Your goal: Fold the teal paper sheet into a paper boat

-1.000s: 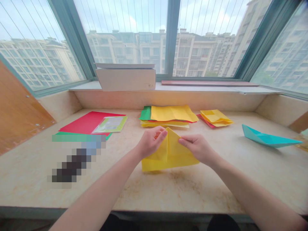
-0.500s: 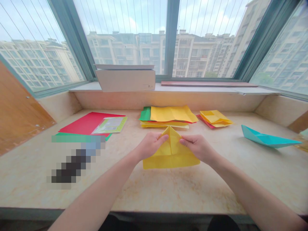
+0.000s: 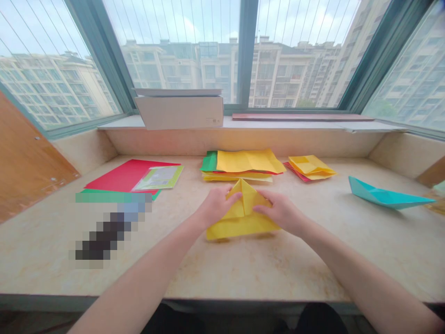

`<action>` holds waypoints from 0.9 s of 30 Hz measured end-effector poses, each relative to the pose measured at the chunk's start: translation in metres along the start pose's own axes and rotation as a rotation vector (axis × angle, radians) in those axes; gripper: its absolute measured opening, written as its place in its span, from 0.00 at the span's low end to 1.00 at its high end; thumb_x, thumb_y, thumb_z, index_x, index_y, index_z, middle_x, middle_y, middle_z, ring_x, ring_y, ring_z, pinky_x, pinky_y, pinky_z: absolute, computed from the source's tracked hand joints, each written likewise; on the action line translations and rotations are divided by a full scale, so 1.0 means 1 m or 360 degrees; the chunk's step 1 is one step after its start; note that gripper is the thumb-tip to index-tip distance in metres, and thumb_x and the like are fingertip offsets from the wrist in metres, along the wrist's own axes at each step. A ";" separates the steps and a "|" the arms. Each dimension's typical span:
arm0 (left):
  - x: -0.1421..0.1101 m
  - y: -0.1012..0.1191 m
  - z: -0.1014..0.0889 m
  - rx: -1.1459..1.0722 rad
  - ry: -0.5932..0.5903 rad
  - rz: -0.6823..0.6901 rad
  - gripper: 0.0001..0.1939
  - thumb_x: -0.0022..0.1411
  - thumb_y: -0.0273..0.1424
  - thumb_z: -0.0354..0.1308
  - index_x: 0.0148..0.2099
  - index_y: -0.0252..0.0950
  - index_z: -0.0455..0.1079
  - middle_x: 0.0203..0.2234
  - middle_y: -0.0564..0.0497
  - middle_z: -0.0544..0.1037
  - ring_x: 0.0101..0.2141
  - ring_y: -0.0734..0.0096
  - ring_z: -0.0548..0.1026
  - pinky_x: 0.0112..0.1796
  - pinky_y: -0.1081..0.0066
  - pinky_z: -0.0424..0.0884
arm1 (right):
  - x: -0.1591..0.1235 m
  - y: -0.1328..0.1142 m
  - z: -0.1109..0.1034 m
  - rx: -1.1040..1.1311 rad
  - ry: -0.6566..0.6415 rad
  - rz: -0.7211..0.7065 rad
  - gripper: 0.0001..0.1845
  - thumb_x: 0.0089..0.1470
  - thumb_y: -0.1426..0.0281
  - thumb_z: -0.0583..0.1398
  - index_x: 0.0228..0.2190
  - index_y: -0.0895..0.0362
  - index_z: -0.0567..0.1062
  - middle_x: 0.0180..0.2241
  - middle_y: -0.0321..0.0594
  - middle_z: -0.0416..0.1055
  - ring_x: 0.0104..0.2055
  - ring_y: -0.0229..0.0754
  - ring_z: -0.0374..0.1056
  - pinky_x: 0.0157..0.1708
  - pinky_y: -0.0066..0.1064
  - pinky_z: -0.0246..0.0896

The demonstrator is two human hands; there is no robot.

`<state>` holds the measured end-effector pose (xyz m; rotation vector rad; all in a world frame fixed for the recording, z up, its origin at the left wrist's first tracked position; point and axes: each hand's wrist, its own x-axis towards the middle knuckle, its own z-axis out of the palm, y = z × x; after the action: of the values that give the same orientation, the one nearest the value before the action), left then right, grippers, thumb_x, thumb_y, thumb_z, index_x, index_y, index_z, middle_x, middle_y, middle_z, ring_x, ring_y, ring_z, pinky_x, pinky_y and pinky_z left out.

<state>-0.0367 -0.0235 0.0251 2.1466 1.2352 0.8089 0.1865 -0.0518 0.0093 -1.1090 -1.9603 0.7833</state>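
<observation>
Between my two hands is a yellow sheet of paper [image 3: 243,227], folded to a point at the top with a crease down its middle and a flat band along the bottom. My left hand [image 3: 219,204] grips its left slanted edge, thumb on the front face. On the opposite edge my right hand [image 3: 278,208] holds it in the same way, thumb in front and fingers behind. The fingers behind the paper are partly hidden. Just beyond the point lies a stack of yellow, green and red folded papers [image 3: 250,161].
A folded turquoise paper boat [image 3: 385,195] sits at the right. Smaller yellow folded papers [image 3: 311,166] lie back right. At left are red sheets [image 3: 121,176], a clear packet [image 3: 162,177] and a blurred-out object [image 3: 107,234]. A white box [image 3: 182,111] stands on the sill.
The paper's top has gone from an uneven, half-raised flap to a symmetrical point with both sides folded in. My left hand has shifted from the tip down to the left edge.
</observation>
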 end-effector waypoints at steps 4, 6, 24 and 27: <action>0.000 -0.008 0.007 0.0323 0.0109 -0.0009 0.16 0.66 0.43 0.53 0.46 0.36 0.68 0.31 0.49 0.79 0.30 0.63 0.76 0.30 0.70 0.67 | 0.000 0.012 0.010 -0.0178 0.0042 -0.0055 0.28 0.55 0.70 0.61 0.58 0.49 0.68 0.55 0.41 0.72 0.56 0.52 0.69 0.57 0.48 0.62; 0.001 -0.013 0.013 0.0474 0.0116 0.0025 0.14 0.67 0.40 0.54 0.48 0.36 0.66 0.34 0.47 0.79 0.33 0.61 0.77 0.33 0.67 0.70 | 0.001 0.019 0.015 -0.0282 0.0049 -0.0056 0.32 0.54 0.71 0.62 0.60 0.49 0.66 0.57 0.43 0.70 0.58 0.53 0.67 0.58 0.50 0.60; 0.008 -0.021 0.031 0.0720 -0.0371 0.0434 0.08 0.67 0.27 0.52 0.41 0.37 0.73 0.33 0.49 0.74 0.32 0.66 0.74 0.35 0.70 0.68 | 0.001 0.009 0.013 -0.0832 -0.0377 -0.0345 0.14 0.63 0.71 0.55 0.41 0.50 0.81 0.43 0.43 0.75 0.48 0.47 0.68 0.52 0.42 0.60; 0.011 -0.025 0.028 0.0641 -0.0394 0.0437 0.11 0.67 0.27 0.52 0.38 0.36 0.76 0.31 0.49 0.74 0.33 0.66 0.74 0.36 0.71 0.67 | -0.002 0.007 0.002 -0.0786 -0.0467 -0.0322 0.13 0.62 0.65 0.58 0.45 0.51 0.80 0.47 0.44 0.76 0.50 0.49 0.69 0.55 0.43 0.59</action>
<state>-0.0261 -0.0070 -0.0086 2.6888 1.0559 0.3999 0.1884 -0.0508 0.0019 -1.0867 -2.5589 0.3727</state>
